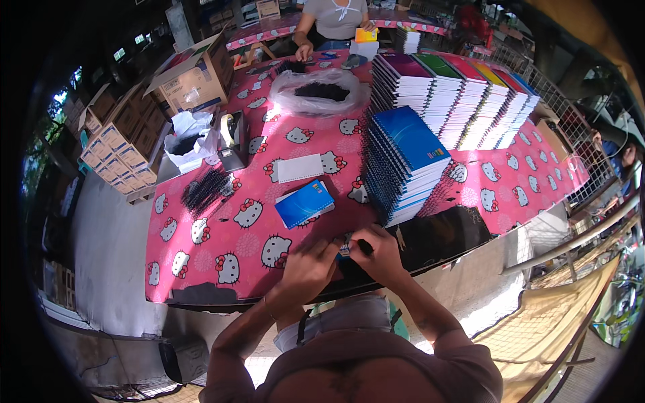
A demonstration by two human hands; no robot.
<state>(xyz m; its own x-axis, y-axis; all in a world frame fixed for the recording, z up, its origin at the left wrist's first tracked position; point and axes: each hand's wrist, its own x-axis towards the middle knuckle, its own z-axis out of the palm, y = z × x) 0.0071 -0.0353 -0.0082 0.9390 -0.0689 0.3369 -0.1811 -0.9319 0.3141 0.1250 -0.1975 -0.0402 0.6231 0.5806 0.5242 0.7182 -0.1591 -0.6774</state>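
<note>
Pinching together at the near edge of the table, the left hand (310, 267) and the right hand (378, 254) close on one small blue-covered notebook (344, 250), mostly hidden between the fingers. The right hand's fingers are also clamped on a short black piece (363, 246), probably a binding coil, held against the notebook's edge; the left hand steadies the cover from the other side, so both grips look shut on the same item, close to the body.

Just beyond the hands, within easy reach, lies a finished blue spiral notebook (305, 203) and a bare white pad (300, 168). To the right rises a tall stack of blue notebooks (402, 164), with rows of multicoloured notebooks (463, 97) behind it, seemingly piled clear of the working spot. A heap of black coils (205, 189) sits left on the pink cartoon-cat tablecloth (222, 248), with a clear bag of more black coils (321, 91) further back. A tape dispenser (232, 138) stands near cardboard boxes (195, 74). Another person (334, 23) works at the far end.
</note>
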